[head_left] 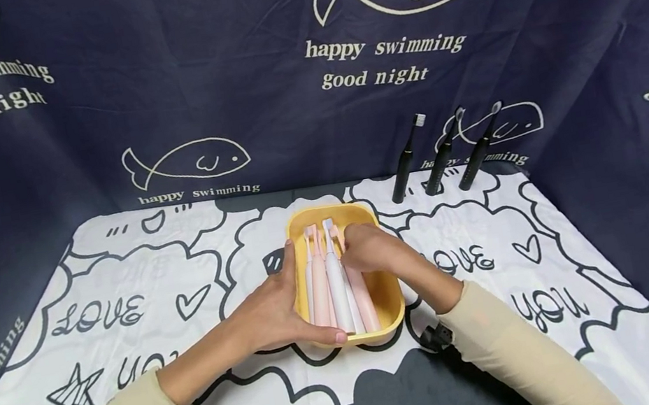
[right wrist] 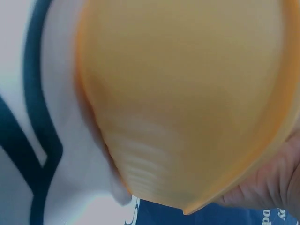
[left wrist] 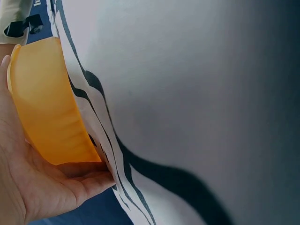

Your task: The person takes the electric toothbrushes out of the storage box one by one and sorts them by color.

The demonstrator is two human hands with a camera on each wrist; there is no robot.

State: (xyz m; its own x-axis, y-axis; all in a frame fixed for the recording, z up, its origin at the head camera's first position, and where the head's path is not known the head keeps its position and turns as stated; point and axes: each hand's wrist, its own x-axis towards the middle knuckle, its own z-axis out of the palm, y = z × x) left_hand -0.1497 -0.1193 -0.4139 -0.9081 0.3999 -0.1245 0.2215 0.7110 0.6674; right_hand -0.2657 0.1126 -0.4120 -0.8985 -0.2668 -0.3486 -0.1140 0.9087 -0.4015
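A yellow bin (head_left: 396, 304) stands mid-table with several pink and white electric toothbrushes inside, heads toward the far side. My left hand (head_left: 275, 313) spreads around its near left corner, fingers along the left wall and thumb by the near rim. Those fingers look straight in the left wrist view, resting against the bin's outside (left wrist: 47, 103). Inside the bin, my right hand (head_left: 371, 248) bends its fingers over the neck of the rightmost pink electric toothbrush (head_left: 362, 299) and appears to pinch it; the fingertips are partly hidden. A white electric toothbrush (head_left: 337, 292) lies beside it.
Three black electric toothbrushes stand upright at the back right, among them the leftmost one (head_left: 405, 172). A printed white cloth (head_left: 138, 274) covers the table. Dark blue fabric (head_left: 255, 86) hangs behind and at both sides.
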